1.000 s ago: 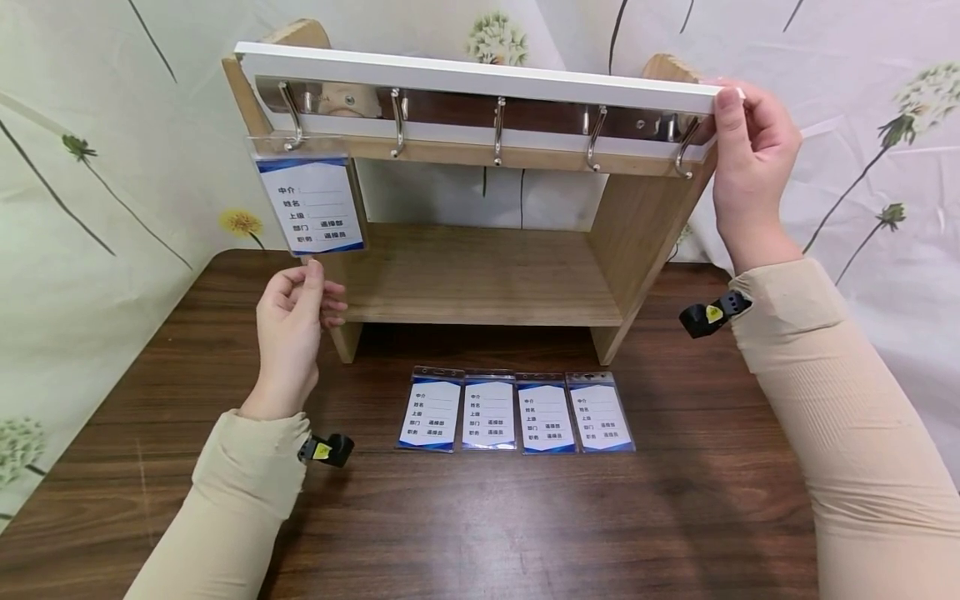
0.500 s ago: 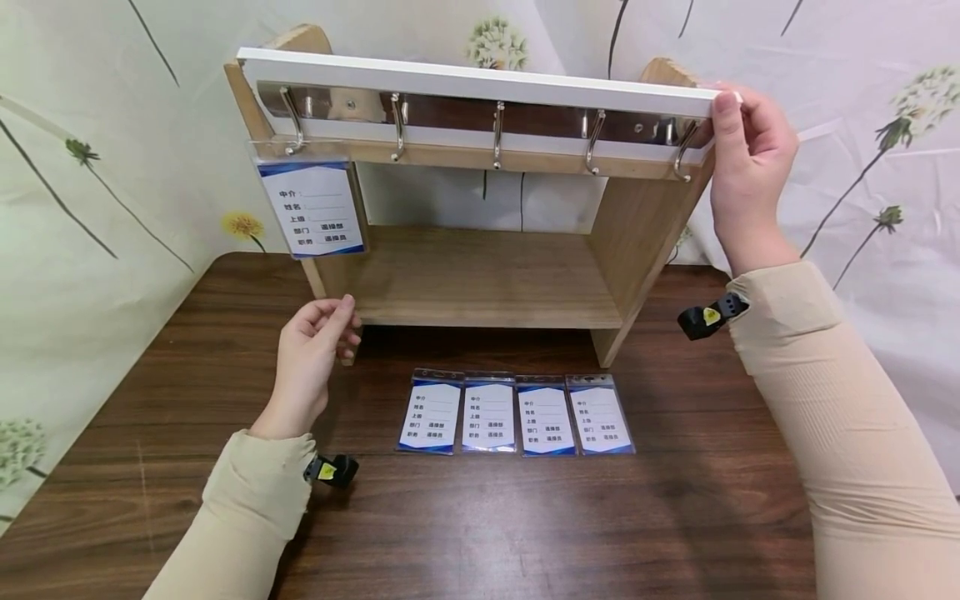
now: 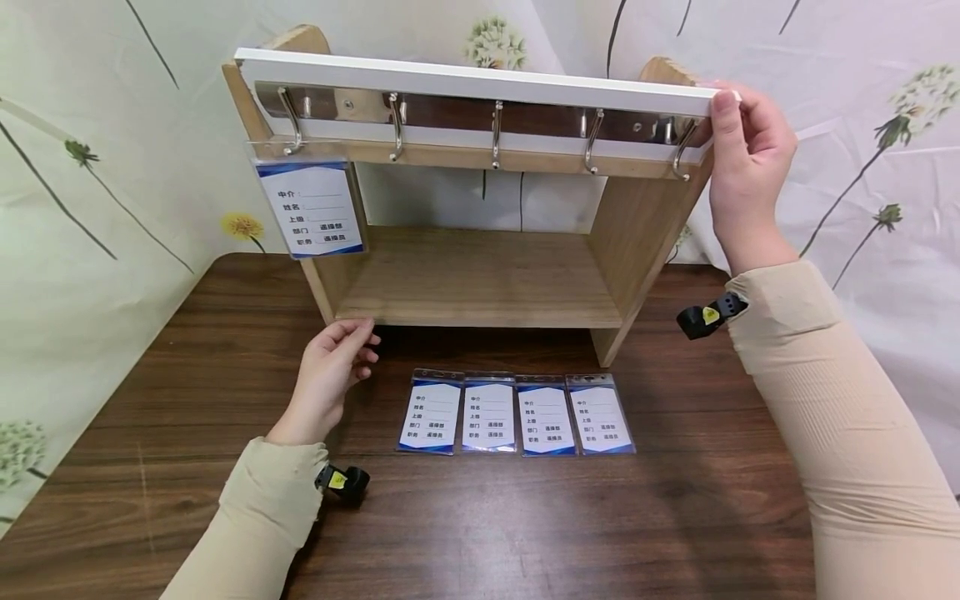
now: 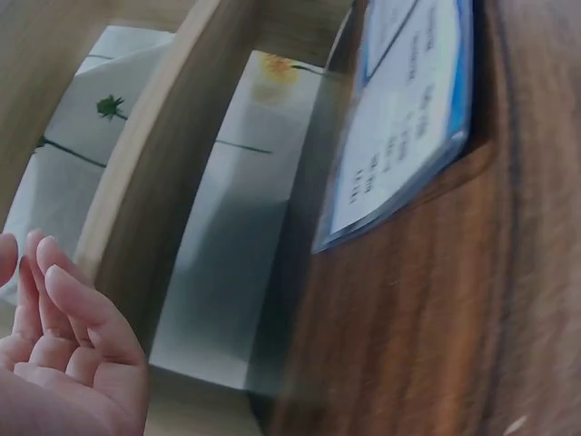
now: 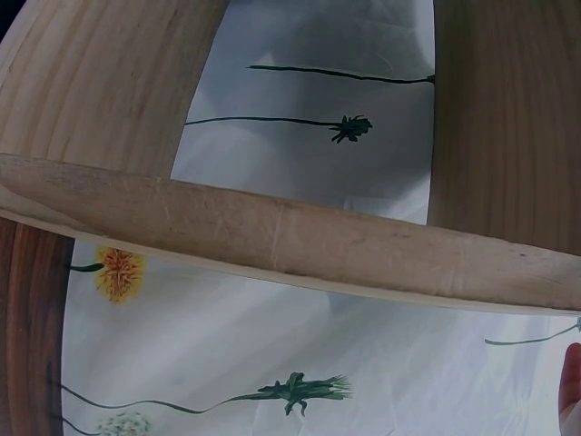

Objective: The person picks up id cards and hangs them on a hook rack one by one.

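Observation:
In the head view my right hand grips the right end of a white hook rail, its thumb on the front face. Only a sliver of that hand shows in the right wrist view. From the leftmost hook of the rail hangs a clear badge holder with a printed card. My left hand, fingers loosely bent and holding nothing, is by the left end of the lower shelf. Several similar badge holders lie in a row on the table, right of this hand.
The hook rail lies across the top front of a wooden rack, which stands on a dark wooden table. Behind it hangs a pale cloth printed with dandelions. The rail's other hooks hold nothing.
My left hand has come down and to the right, from just below the hanging badge holder to the lower shelf's left end. The right hand keeps its grip on the rail.

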A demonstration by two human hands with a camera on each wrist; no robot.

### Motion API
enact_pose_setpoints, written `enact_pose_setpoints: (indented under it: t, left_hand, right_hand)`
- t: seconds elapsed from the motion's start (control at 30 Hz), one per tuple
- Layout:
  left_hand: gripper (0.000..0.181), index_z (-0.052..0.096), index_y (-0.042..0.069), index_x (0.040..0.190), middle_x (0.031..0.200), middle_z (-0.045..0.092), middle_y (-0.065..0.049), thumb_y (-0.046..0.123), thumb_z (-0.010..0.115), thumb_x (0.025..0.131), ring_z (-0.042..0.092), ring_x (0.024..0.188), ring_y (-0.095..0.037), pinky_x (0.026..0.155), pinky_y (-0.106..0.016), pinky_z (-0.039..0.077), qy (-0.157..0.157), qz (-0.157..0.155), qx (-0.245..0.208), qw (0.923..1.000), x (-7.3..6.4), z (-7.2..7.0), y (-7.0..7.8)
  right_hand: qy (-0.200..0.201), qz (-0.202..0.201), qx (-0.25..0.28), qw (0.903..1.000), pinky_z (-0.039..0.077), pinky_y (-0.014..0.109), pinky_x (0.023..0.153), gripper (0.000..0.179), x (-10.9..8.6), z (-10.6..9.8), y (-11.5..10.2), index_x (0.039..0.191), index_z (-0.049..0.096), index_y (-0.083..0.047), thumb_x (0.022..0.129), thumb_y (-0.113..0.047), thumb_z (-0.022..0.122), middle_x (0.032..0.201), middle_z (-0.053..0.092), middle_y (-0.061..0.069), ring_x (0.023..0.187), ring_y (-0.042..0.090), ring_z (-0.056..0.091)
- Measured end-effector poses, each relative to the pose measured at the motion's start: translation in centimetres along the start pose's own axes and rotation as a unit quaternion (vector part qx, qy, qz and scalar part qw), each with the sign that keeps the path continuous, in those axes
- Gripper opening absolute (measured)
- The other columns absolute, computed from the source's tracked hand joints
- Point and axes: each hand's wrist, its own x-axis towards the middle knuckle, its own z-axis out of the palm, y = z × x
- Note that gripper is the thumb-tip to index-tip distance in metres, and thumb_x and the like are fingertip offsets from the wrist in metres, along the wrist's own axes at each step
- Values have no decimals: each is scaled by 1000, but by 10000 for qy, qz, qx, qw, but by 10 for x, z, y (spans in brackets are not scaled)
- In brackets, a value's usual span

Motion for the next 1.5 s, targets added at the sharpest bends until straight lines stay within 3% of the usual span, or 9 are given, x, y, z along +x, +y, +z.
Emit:
enact_pose_setpoints:
  t: [0.17,0.33,0.53,0.7,0.97,1.17,1.5]
  left_hand:
    - [25,58,11,116,85,64,15,29,59,100,58,71,-2,60,-17,47,-69,-259,559,9981,2,4,-8]
    - [45,53,4,132,95,64,16,34,60,99,58,76,-2,63,-18,48,-402,-587,1214,9901,6,8,-13]
    - [53,51,7,137,120,62,-4,41,61,97,57,86,-9,68,-23,49,-738,-854,1727,9785,12,13,-18]
    - [58,48,6,140,123,62,-10,40,64,95,56,88,-14,68,-24,48,-897,-973,1976,9713,17,15,-22]
    - [67,43,0,143,121,62,-15,33,71,92,57,87,-17,68,-24,48,-1244,-962,2531,9546,26,15,-25]
    - [72,42,-3,142,110,63,-14,30,75,88,56,79,-15,62,-24,47,-1371,-935,2869,9435,29,21,-24]
    - [70,49,-4,137,123,55,-22,21,82,80,51,73,-15,59,-24,45,-1381,-727,3499,9237,29,27,-28]
  right_hand:
    - [10,-12,-41,10000,45,22,70,15,0,0,-1,94,75,-6,96,-4,61,76,67,0,65,11,54]
    - [35,-5,1,10000,45,22,69,16,-1,1,-1,94,75,-6,96,-2,59,75,67,0,64,11,54]
    - [17,9,11,10000,45,23,69,16,0,1,0,94,75,-6,96,-2,59,76,67,0,64,11,54]
    - [9,-22,23,10000,45,22,69,15,0,1,1,94,75,-5,96,-3,60,76,67,0,63,11,54]
    - [27,-22,30,10000,45,22,68,16,0,2,0,93,75,-5,96,-2,60,74,67,0,63,11,54]
    - [-4,-23,32,10000,45,23,69,15,0,1,0,94,75,-6,96,-2,60,75,67,0,64,11,54]
    - [7,-19,66,10000,45,23,69,14,0,0,1,94,75,-5,95,-3,61,79,69,1,65,11,54]
